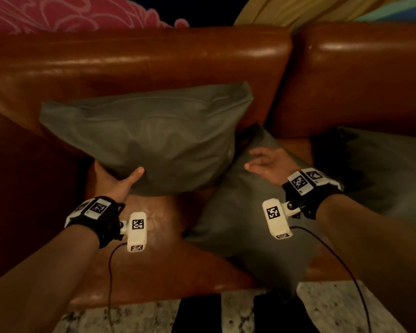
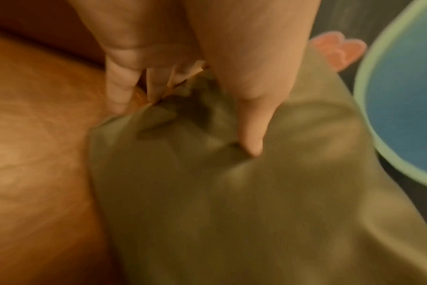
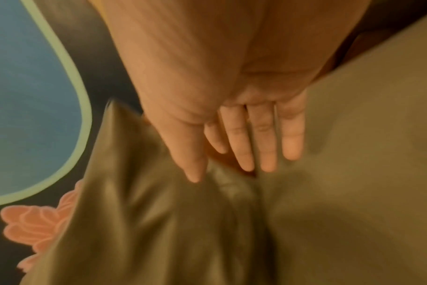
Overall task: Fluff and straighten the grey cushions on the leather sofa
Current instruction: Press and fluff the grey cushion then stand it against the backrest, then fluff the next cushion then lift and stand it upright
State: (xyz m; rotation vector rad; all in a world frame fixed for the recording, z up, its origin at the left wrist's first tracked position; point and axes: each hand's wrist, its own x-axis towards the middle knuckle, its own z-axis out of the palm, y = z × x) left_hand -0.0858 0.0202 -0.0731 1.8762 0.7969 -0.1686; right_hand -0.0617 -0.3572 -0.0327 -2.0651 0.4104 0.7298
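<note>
A grey cushion [image 1: 149, 135] stands upright against the backrest of the brown leather sofa [image 1: 154, 61]. My left hand [image 1: 115, 181] grips its lower left corner, the thumb [image 2: 251, 138] on the front and the other fingers behind the fabric [image 2: 232, 202]. My right hand [image 1: 267, 164] hovers open with straight fingers [image 3: 266, 146] just off the cushion's right edge. Under it, a second grey cushion [image 1: 245, 224] lies slanted on the seat. A third grey cushion [image 1: 382, 174] leans at the right. The wrist views are blurred.
The sofa's left arm [image 1: 22, 188] rises beside my left forearm. Pink patterned fabric [image 1: 58, 13] and a yellow and blue cloth [image 1: 322, 8] lie behind the backrest. Speckled floor [image 1: 238, 313] shows below the seat's front edge.
</note>
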